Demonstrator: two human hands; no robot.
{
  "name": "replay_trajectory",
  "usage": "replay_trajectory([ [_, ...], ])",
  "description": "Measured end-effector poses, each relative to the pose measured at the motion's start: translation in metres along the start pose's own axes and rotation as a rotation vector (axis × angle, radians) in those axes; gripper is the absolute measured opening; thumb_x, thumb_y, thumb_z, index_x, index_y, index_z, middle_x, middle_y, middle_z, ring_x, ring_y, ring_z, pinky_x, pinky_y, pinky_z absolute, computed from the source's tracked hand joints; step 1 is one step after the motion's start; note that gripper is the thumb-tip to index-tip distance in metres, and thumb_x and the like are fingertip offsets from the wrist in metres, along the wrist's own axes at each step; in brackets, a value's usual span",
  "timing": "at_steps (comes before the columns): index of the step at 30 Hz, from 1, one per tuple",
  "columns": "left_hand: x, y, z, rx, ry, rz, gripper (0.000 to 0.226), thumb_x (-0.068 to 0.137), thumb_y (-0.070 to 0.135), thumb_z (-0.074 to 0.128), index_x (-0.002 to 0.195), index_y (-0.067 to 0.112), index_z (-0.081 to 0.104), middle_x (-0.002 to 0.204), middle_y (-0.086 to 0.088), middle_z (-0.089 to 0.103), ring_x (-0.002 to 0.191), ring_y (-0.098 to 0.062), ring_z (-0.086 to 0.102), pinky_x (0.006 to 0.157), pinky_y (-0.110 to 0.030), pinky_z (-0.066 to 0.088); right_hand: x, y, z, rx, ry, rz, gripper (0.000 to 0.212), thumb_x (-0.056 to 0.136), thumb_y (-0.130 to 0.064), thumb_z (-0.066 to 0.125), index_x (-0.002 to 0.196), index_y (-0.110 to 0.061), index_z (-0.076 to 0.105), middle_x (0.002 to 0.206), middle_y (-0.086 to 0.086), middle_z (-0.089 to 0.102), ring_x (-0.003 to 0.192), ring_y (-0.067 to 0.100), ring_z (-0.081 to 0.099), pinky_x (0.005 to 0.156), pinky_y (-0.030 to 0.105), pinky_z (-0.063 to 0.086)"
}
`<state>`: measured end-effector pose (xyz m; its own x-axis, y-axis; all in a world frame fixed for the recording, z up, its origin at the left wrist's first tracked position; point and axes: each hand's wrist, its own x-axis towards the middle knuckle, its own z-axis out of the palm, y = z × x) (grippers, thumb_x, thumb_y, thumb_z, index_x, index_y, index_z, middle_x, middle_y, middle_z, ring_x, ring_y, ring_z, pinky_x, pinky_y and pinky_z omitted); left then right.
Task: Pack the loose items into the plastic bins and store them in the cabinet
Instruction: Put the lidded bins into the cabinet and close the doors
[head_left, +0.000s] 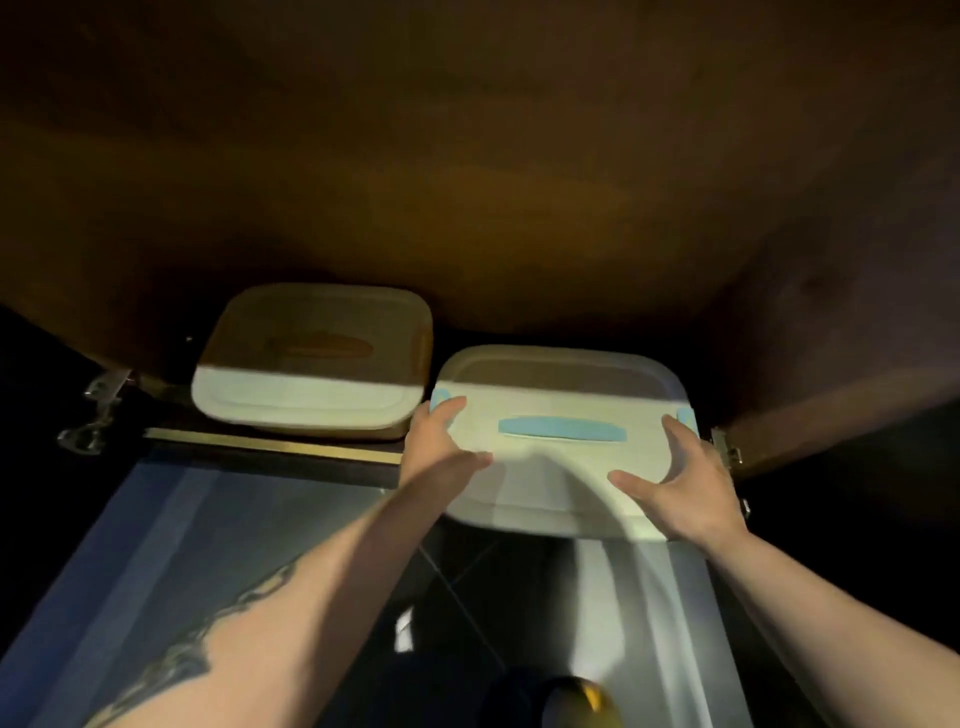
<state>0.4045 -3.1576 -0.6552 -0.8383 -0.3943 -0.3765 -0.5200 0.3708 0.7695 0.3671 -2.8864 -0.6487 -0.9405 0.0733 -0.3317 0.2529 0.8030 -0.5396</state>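
1. Both hands are on the right-hand bin, a pale plastic box with a white lid, a light blue handle across the top and blue clips at its two ends.
2. The left hand holds the bin's left end, fingers over the lid near the blue clip, thumb stretched out across the lid's front.
3. The right hand takes the right end, fingers spread and bent against the lid and side, thumb lying on the lid.
4. The bin sits half into the cabinet, its far part in shadow under the dark wood, its near edge sticking out past the cabinet's front rail.
5. Just beside it on the left sits a second bin, lid on, further inside the cabinet, handle in shadow.
6. A metal hinge shows at the left of the opening, another at the right.
7. Below, a dark tiled floor catches streaks of light.
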Motion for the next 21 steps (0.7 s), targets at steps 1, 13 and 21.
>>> replay_trajectory([
  [1, 0.008, -0.008, 0.007, 0.027, -0.01, 0.031, 0.074, 0.066, 0.021, 0.084, 0.132, 0.029, 0.05, 0.148, -0.002, 0.034, 0.134, -0.018, 0.036, 0.111, -0.034, 0.032, 0.011, 0.006, 0.008, -0.011, -0.008, -0.002, 0.102, 0.059, -0.059, 0.08, 0.145, -0.036, 0.03, 0.149, 0.01, 0.033, 0.136, 0.031, 0.034, 0.108, 0.043, 0.034],
  [13, -0.012, -0.039, 0.037, 0.651, -0.097, 0.647, 0.064, 0.086, 0.07, 0.03, 0.143, 0.04, 0.029, 0.156, 0.015, 0.017, 0.144, -0.005, 0.005, 0.116, -0.031, -0.006, -0.011, -0.006, 0.063, -0.407, 0.035, -0.585, 0.077, 0.077, -0.081, 0.018, 0.137, -0.041, 0.045, 0.152, -0.005, 0.036, 0.143, 0.02, 0.027, 0.115, 0.043, 0.018],
  [21, 0.038, -0.02, 0.041, 0.719, -0.106, 0.557, 0.061, 0.089, 0.061, 0.037, 0.144, 0.036, 0.029, 0.155, 0.01, 0.022, 0.143, -0.009, 0.01, 0.114, -0.036, -0.005, 0.041, -0.029, 0.063, -0.536, -0.069, -0.545, 0.069, 0.084, -0.074, 0.02, 0.145, -0.043, 0.028, 0.157, -0.007, 0.024, 0.145, 0.018, 0.014, 0.117, 0.046, 0.008],
])
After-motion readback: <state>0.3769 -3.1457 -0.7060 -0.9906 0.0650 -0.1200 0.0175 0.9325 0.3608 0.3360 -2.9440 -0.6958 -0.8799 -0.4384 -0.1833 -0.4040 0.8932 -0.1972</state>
